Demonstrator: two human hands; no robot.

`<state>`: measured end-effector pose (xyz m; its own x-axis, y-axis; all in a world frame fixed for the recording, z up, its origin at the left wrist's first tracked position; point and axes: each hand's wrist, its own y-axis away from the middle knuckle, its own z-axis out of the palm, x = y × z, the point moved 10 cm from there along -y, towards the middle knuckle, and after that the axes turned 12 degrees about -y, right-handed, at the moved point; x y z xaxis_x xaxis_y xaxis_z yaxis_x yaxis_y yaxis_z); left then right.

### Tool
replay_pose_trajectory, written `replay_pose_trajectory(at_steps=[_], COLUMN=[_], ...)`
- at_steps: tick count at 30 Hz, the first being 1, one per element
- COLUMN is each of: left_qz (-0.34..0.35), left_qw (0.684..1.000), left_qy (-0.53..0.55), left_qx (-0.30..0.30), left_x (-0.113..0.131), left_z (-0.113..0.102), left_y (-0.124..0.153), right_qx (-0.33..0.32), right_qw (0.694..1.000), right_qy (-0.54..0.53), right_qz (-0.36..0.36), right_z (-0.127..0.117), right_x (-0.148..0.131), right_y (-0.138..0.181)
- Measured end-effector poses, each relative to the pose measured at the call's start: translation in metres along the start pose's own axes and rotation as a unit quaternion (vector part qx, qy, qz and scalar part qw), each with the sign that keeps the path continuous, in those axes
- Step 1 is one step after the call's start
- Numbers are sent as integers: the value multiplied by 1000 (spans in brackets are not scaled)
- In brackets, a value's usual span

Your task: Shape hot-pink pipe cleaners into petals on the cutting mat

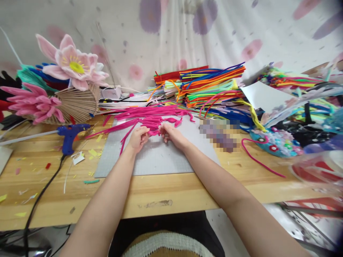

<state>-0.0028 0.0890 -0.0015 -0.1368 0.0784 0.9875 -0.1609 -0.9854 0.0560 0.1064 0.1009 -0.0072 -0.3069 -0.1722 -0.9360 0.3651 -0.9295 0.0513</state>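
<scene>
Pink stem (154, 133), thin and fuzzy, spans the small gap between the two hands, its long axis running roughly side to side. The left hand (139, 138) is curled inward, thumb and forefinger pinched on its left end. The right hand (171, 135) bends in from the other side, fingers folded, tips narrowed on its right end. Both forearms reach forward and converge, wrists low over a flat grey mat (158, 164).

Just beyond the hands lies a pink bundle (150, 113) of soft, straight lengths, mostly lying crosswise, some ends slanting down past the left hand. Pinched, bulging loops (174, 122) sit just beyond the right hand.

Left of the hands, a blue plastic glue gun (69, 137) rests on the wooden bench (171, 200), nozzle toward them; farther left are plush pink petals (73, 78) and a ribbed tan cone (80, 105). Right of the hands, a curved loose strand (262, 160) lies on the bench. Farthest beyond, bright bristly stacks (211, 85) stand before a spotted curtain (177, 43).
</scene>
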Motion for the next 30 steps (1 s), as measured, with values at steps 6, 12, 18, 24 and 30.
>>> replay_pose_trajectory(at_steps=[6,12,18,24,30], left_qz=[16,2,52,53,137], left_qw=[997,984,974,976,958], left_qy=[-14,-151,-193,-175,-197], left_qx=[69,98,109,117,155], left_x=[0,-9,0,0,23], left_z=[-13,-8,-9,-12,-19], left_y=[-5,-7,-4,-3,4], right_qx=[-98,-64,-94,-83,-55], right_qw=[991,989,985,982,964], right_qy=[84,104,115,118,172], right_qz=[-26,-81,-88,-121,-196], right_z=[20,20,27,23,25], right_x=[1,-1,-9,-10,-14], right_y=[6,2,9,5,3])
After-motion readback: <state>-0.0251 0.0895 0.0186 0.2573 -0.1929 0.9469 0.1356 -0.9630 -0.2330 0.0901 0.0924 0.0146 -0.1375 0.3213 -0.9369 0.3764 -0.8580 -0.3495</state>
